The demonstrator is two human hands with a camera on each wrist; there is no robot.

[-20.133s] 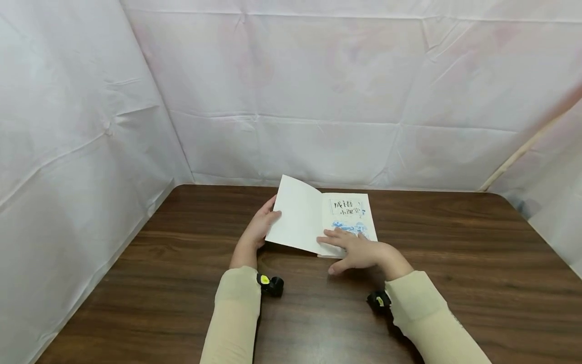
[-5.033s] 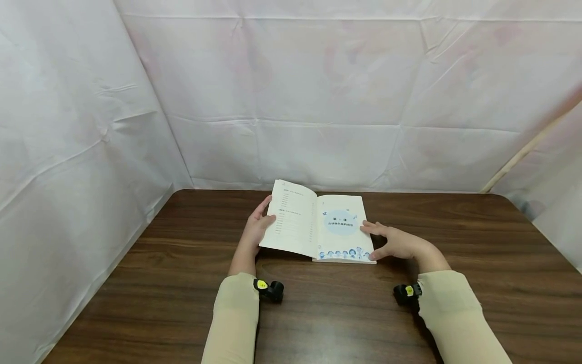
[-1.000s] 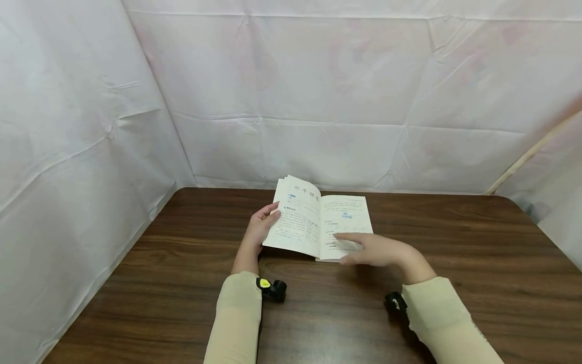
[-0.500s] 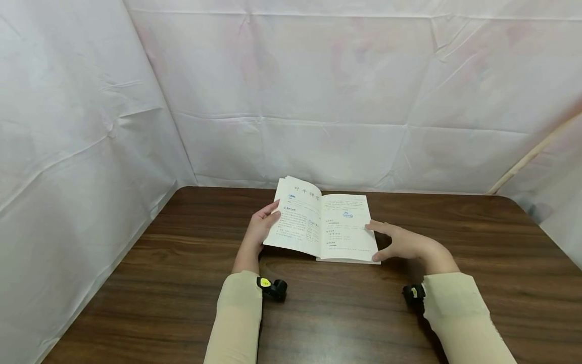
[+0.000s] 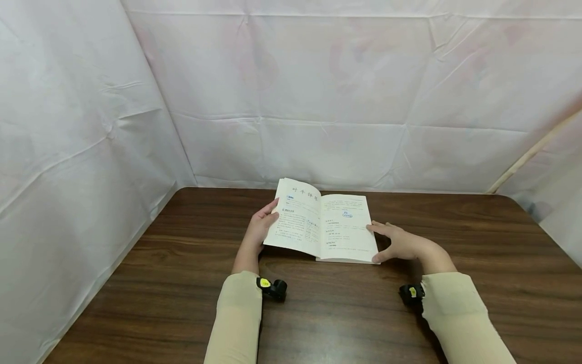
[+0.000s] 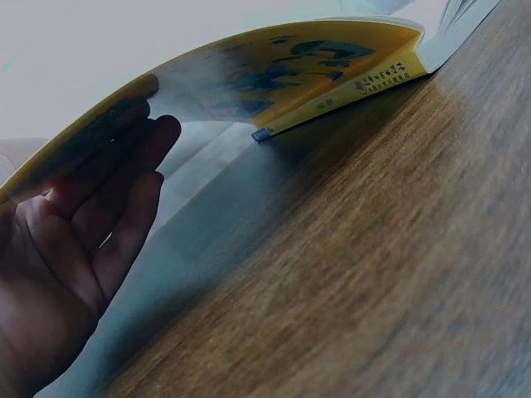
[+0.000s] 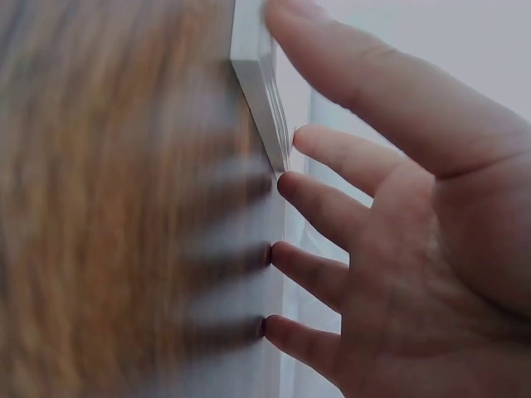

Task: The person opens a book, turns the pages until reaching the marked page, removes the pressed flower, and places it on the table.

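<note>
Head view: thin yellow-covered paperback book (image 5: 324, 222) lies open on the dark wood-grain table (image 5: 318, 313), near its far edge. Left hand (image 5: 259, 230) props the raised left half, fingers (image 6: 124, 191) straight under the cover. Right hand (image 5: 400, 244) touches the right page edge, fingers (image 7: 323, 215) spread and relaxed.

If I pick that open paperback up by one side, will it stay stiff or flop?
The open yellow-covered paperback book would likely flop: its cover already bows over the left hand. It looks thin, so probably light. Loose pages by the right hand may fan.
</note>
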